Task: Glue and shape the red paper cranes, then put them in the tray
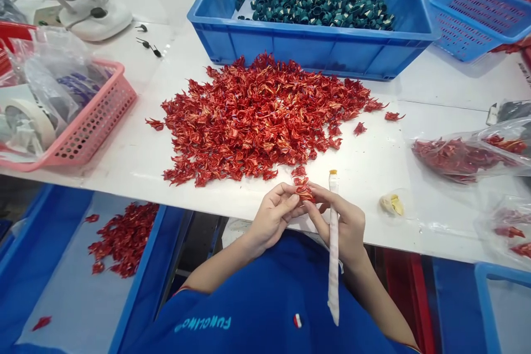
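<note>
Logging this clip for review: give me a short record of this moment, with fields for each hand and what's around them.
left hand: pinching red folded pieces
right hand: holding a long white strip, fingers also at the pieces
nearby: heap of red pieces on a white table
rest: blue crate of dark green rings beyond the heap; pink basket at left

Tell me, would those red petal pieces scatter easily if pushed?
The red petal pieces probably weigh little: they look thin and crinkled. A push would likely scatter them, since they lie in a loose heap with strays apart.
</note>
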### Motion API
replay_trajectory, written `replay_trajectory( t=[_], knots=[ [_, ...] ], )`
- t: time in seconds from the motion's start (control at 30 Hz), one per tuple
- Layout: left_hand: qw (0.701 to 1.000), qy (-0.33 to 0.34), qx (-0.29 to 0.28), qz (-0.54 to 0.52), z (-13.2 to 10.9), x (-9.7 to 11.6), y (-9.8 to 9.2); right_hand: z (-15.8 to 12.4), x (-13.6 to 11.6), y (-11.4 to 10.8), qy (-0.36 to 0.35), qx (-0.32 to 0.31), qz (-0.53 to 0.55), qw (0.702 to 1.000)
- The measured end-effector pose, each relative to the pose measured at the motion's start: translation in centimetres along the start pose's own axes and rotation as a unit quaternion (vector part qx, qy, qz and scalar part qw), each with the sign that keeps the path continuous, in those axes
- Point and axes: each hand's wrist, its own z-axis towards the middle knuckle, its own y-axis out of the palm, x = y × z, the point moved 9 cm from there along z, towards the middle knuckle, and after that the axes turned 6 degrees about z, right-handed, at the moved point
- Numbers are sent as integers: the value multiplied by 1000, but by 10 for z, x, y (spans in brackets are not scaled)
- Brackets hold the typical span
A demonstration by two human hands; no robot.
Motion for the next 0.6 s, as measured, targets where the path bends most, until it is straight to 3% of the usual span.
replay_trajectory(
  t=[0.2,0.43,0.6],
  knots=[
    [1000,17,12,20,1,-2,0,1,-9,-3,-57,15,-49,997],
    [987,53,12,152,-1,7,-2,5,-16,-2,-89,-31,-91,991],
    [977,42,-33,205,-4,8,5,5,-14,-4,-54,-47,-49,996]
  ],
)
